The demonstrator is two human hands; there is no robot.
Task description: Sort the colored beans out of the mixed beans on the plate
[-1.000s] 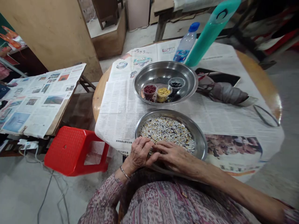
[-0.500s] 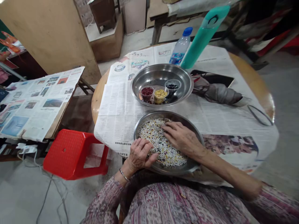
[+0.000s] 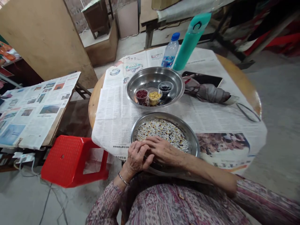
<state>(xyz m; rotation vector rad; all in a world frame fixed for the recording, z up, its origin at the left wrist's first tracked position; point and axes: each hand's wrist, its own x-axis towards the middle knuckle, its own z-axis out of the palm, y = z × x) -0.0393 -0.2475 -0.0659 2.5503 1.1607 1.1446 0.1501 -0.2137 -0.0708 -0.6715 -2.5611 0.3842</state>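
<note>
A shallow steel bowl (image 3: 195, 140) with a mix of white, yellow, dark red and black grains and beans (image 3: 164, 129) stands close before me. My left hand (image 3: 138, 156) is at its near left rim, fingers bent and thumb apart from them. My right hand (image 3: 161, 150) reaches in from the right, low over the mix, with its fingertips against the left hand and partly hidden by it. Both hands look open; whether grains lie under the fingers is hidden. Behind, a larger steel basin (image 3: 154, 71) holds clear cups of red beans (image 3: 142, 94), yellow beans (image 3: 155, 96) and black beans (image 3: 165, 89).
Newspaper (image 3: 110, 118) covers the round table. Behind the basin stand a plastic bottle (image 3: 170, 51) and a teal bottle (image 3: 191, 43). A folded grey umbrella (image 3: 208, 93) and a dark flat object (image 3: 203, 78) lie to the right. A red stool (image 3: 67, 159) stands at left.
My right hand first moved away from the left hand, spread over the mix, then came back against the left hand. The left hand stayed at the rim. The grains shifted.
</note>
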